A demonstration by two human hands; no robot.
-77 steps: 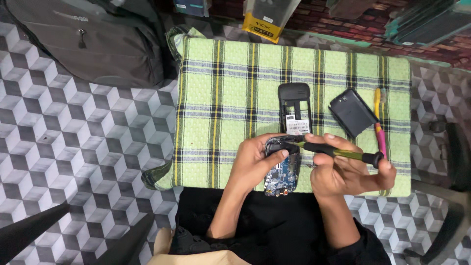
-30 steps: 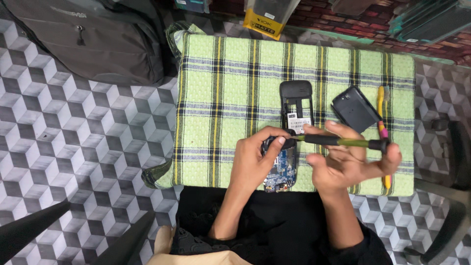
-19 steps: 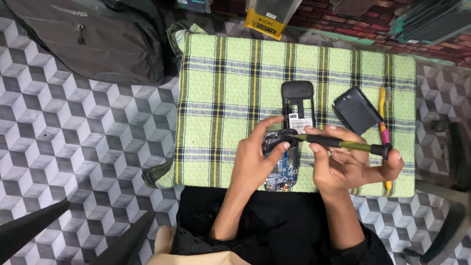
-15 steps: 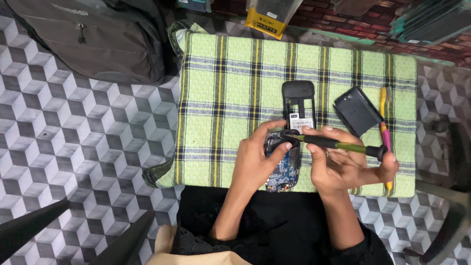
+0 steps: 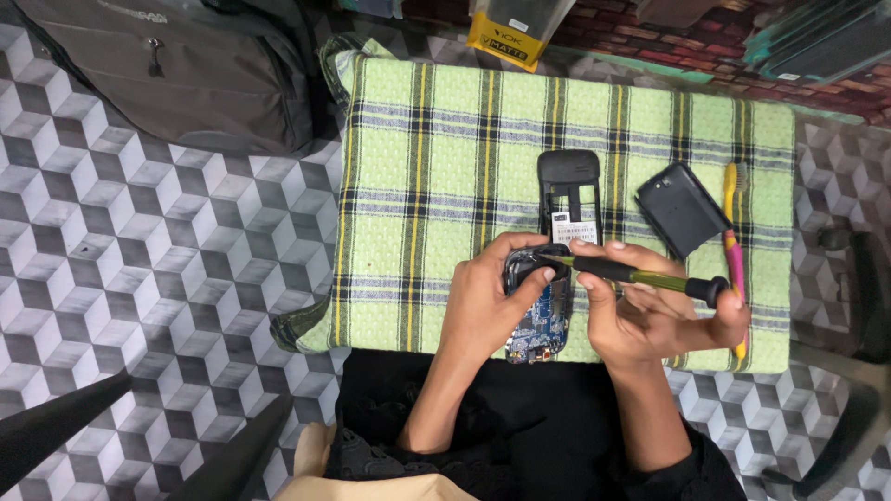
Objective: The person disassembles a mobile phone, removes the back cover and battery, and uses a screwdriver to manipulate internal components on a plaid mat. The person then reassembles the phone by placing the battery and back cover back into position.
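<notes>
Since a second ago my right hand (image 5: 650, 320) has slid its black-and-yellow screwdriver (image 5: 631, 274) tip slightly onto the blue phone circuit board (image 5: 538, 320) my left hand (image 5: 487, 301) grips at the green checked cloth's (image 5: 436, 148) near edge.

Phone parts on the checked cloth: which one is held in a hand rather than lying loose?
The blue circuit board, gripped by the left hand. The black phone frame and black back cover lie loose on the cloth.

A green checked cloth (image 5: 436, 167) carries a black phone shell (image 5: 568, 190), back cover (image 5: 682, 211) and toothbrush (image 5: 733, 232).
</notes>
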